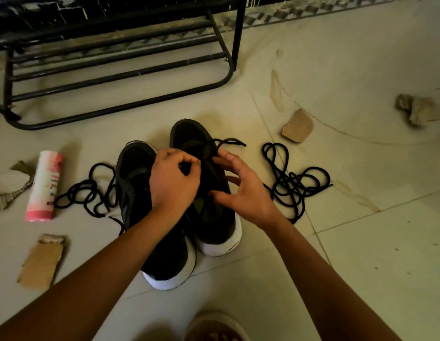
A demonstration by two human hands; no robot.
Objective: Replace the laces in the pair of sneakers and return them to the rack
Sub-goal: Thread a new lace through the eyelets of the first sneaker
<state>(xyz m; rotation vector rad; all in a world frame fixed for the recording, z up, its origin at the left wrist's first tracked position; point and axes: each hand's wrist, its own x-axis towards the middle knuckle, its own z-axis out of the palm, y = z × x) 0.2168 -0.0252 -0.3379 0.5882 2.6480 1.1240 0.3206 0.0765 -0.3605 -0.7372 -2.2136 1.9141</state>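
The rack stands behind the 2 sneakers on the floor. Left hand pinches a lace at 1 sneaker's eyelets; right hand is spread loose, grasping nothing. Loose laces lie alongside. Lacing looks barely begun, and racking remains.

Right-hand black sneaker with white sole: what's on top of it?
The left hand pinches its black lace over the middle; the right hand is spread open beside it. Loose lace ends lie across the toe. Eyelets under both hands are hidden.
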